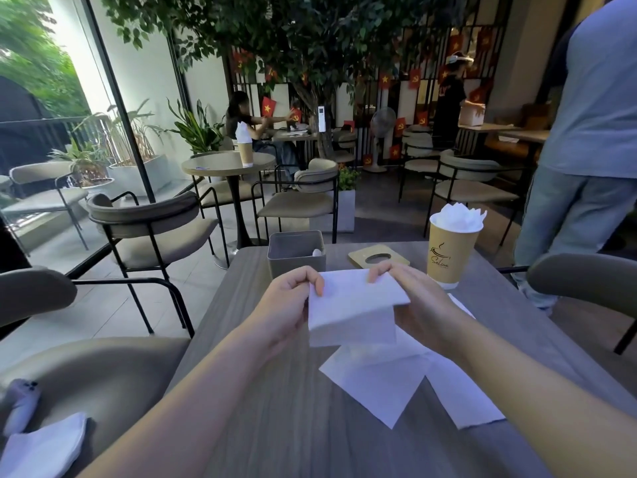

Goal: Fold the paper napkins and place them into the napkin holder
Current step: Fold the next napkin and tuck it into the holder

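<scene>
A white paper napkin [351, 305] is held up above the wooden table [275, 426], bent over along its top edge. My left hand [286, 305] pinches its left edge. My right hand [420, 305] grips its top right part from behind. Below it, flat white napkins [379, 384] lie spread on the table. A tan paper cup [450, 250] at the right holds several folded napkins [460, 217] that stick out of its top. A grey square container [296, 267] stands just beyond my hands.
A flat wooden coaster with an oval hole [378, 259] lies between the container and the cup. More napkins [44, 443] and a small plush item [20, 405] rest on the chair seat at my left. A person in jeans [568, 201] stands at the table's right.
</scene>
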`<state>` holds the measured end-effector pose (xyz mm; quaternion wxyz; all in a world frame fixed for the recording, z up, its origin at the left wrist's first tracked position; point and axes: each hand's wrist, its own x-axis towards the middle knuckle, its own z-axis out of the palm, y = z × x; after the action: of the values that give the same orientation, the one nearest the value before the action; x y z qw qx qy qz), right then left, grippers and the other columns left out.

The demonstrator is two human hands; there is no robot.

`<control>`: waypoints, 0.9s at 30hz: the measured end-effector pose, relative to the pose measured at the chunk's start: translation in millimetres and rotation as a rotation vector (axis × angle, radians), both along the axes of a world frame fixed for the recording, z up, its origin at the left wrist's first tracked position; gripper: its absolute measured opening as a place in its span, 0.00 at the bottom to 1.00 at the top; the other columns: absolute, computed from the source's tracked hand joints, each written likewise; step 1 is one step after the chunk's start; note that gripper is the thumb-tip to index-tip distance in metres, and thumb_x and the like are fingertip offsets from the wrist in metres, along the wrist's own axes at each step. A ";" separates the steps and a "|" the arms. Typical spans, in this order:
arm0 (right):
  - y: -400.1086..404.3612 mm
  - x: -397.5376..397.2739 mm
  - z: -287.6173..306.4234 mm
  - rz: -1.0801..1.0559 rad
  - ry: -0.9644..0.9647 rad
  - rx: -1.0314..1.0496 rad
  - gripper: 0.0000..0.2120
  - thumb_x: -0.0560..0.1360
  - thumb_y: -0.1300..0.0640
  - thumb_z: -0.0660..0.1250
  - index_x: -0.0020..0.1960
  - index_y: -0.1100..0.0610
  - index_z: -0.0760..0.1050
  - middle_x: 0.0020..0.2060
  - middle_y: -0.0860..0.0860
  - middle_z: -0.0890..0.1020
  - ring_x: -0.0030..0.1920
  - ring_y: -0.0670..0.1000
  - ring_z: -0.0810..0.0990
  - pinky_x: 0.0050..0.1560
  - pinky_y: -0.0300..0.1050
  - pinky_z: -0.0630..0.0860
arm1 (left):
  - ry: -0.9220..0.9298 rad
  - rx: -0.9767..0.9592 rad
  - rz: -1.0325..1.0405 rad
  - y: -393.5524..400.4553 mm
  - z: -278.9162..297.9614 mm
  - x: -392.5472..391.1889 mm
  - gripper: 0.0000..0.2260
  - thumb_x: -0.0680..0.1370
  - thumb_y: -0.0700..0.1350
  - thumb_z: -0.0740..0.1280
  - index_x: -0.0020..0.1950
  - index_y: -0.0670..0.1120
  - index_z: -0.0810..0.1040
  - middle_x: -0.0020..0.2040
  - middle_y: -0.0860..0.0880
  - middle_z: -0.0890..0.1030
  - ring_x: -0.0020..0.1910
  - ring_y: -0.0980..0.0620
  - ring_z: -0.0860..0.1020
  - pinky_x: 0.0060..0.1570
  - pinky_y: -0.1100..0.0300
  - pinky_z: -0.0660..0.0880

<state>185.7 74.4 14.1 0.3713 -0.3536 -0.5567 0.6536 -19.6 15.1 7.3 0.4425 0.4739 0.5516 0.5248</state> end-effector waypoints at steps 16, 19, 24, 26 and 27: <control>10.8 -9.0 -18.4 -0.155 -0.335 0.437 0.04 0.77 0.56 0.74 0.46 0.49 0.86 0.41 0.52 0.81 0.37 0.46 0.70 0.34 0.30 0.66 | 0.346 0.157 0.038 4.3 0.9 -8.1 0.06 0.78 0.41 0.71 0.52 0.50 0.83 0.36 0.50 0.75 0.33 0.54 0.72 0.38 0.61 0.71; 16.0 -18.2 -15.1 -0.166 -0.325 0.486 0.05 0.77 0.57 0.73 0.48 0.49 0.86 0.39 0.46 0.79 0.33 0.42 0.69 0.32 0.29 0.65 | 0.512 0.223 0.168 9.9 4.6 -12.7 0.05 0.77 0.41 0.72 0.45 0.52 0.84 0.31 0.55 0.70 0.28 0.57 0.67 0.32 0.66 0.65; 38.3 -48.7 6.3 -0.216 -0.306 0.609 0.07 0.78 0.61 0.71 0.51 0.52 0.87 0.35 0.37 0.84 0.35 0.44 0.77 0.37 0.30 0.69 | 0.653 0.352 0.302 21.9 24.4 -33.6 0.05 0.77 0.40 0.71 0.48 0.49 0.85 0.32 0.57 0.72 0.30 0.61 0.70 0.33 0.71 0.66; 50.0 -63.9 15.9 -0.226 -0.303 0.655 0.10 0.78 0.60 0.71 0.53 0.46 0.85 0.45 0.47 0.87 0.43 0.55 0.81 0.42 0.43 0.75 | 0.730 0.389 0.326 30.3 32.0 -44.4 0.08 0.78 0.40 0.70 0.53 0.49 0.85 0.34 0.55 0.72 0.32 0.59 0.69 0.35 0.71 0.66; 56.9 -71.4 18.6 -0.234 -0.305 0.657 0.12 0.78 0.60 0.71 0.55 0.46 0.85 0.48 0.52 0.87 0.48 0.59 0.82 0.46 0.49 0.78 | 0.757 0.392 0.338 35.0 35.1 -49.1 0.10 0.78 0.40 0.70 0.56 0.50 0.85 0.35 0.53 0.72 0.32 0.58 0.69 0.35 0.72 0.66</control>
<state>114.3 131.3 32.8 0.4497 -0.3702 -0.7414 0.3334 -68.7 50.1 42.4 0.0201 0.6104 0.6342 0.4741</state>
